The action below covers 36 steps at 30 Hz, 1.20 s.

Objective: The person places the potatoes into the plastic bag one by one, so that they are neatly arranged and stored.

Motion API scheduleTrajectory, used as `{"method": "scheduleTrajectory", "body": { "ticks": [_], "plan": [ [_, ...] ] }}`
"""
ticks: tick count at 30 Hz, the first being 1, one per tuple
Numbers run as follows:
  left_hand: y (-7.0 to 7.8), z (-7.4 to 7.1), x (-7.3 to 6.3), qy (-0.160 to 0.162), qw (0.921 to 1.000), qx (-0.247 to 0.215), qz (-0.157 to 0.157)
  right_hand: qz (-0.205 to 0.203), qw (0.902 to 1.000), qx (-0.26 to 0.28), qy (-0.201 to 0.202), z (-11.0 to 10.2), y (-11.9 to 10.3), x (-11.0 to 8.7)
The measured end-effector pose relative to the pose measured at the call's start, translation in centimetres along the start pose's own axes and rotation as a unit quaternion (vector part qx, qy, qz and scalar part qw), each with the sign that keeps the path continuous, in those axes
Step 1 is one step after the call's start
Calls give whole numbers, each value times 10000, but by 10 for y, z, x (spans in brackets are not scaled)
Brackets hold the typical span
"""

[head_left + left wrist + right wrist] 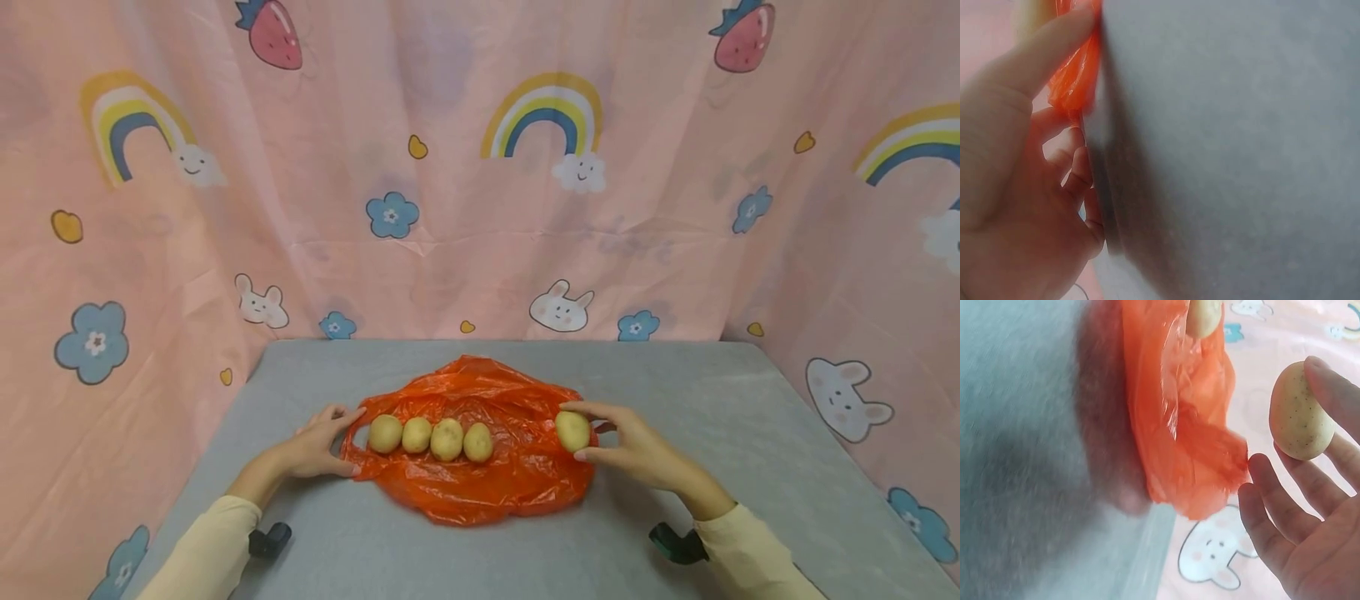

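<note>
An orange-red plastic bag (480, 487) lies spread flat on the table. Several potatoes (447, 440) form a row on its left half. At the bag's left end is my left hand (318, 443), its thumb and forefinger spread apart and touching the handle edges; the left wrist view shows the thumb (1054, 47) against the plastic. My right hand (637, 446) holds another potato (573, 431) between thumb and fingers over the bag's right end. In the right wrist view that potato (1300, 412) appears raised clear of the bag (1179, 437).
The grey tabletop (675, 383) extends around the bag on all sides. A pink patterned curtain (465, 275) hangs behind the table and along both sides. Dark wrist-worn devices (270, 542) sit below both forearms.
</note>
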State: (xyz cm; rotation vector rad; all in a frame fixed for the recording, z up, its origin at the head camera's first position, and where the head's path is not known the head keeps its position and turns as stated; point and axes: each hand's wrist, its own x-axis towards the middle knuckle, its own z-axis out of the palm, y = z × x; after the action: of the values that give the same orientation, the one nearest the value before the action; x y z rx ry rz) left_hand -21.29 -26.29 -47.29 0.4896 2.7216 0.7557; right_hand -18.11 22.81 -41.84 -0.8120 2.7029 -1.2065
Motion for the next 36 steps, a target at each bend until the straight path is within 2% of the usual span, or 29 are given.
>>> {"method": "scheduleTrajectory", "body": {
  "ticks": [7,22,36],
  "plan": [
    [2,0,-1,-43,10000,-42,-44,165,9994,205,-208,10,-10,8],
    [3,0,-1,-56,10000,-12,-21,31,9995,149,-286,25,-19,16],
    [1,-1,0,-24,10000,-29,-73,-19,9990,152,-427,31,-18,25]
  ]
}}
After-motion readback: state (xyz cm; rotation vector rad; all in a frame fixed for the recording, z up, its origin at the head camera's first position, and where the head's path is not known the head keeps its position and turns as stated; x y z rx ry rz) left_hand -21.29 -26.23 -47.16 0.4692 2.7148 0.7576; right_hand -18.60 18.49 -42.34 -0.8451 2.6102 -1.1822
